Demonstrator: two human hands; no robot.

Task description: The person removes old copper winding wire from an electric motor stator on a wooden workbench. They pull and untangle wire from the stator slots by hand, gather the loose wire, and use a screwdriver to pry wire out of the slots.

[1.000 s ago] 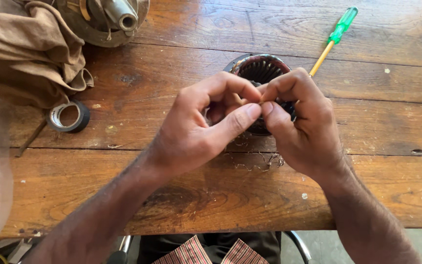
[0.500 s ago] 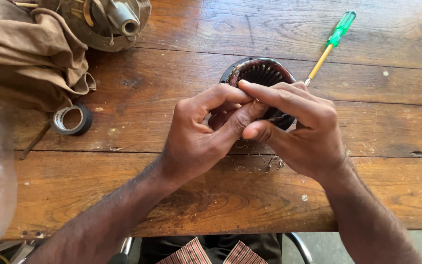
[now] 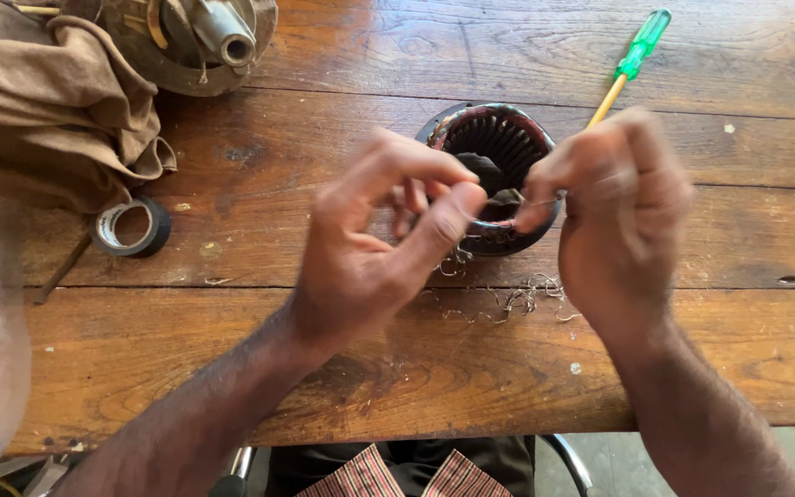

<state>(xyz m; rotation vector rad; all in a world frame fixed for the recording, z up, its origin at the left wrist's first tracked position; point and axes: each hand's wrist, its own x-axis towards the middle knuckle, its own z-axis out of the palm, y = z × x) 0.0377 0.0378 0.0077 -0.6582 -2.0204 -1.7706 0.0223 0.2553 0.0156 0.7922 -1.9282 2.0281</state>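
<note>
A wooden table (image 3: 692, 239) bears a round slotted motor core (image 3: 494, 147) near its middle. Above it, the left hand (image 3: 374, 248) and right hand (image 3: 614, 216) each pinch one end of a thin wire (image 3: 522, 202) — blurred — with wire scraps (image 3: 508, 299) lying below.

head-worn view, steeply downward (close)
</note>
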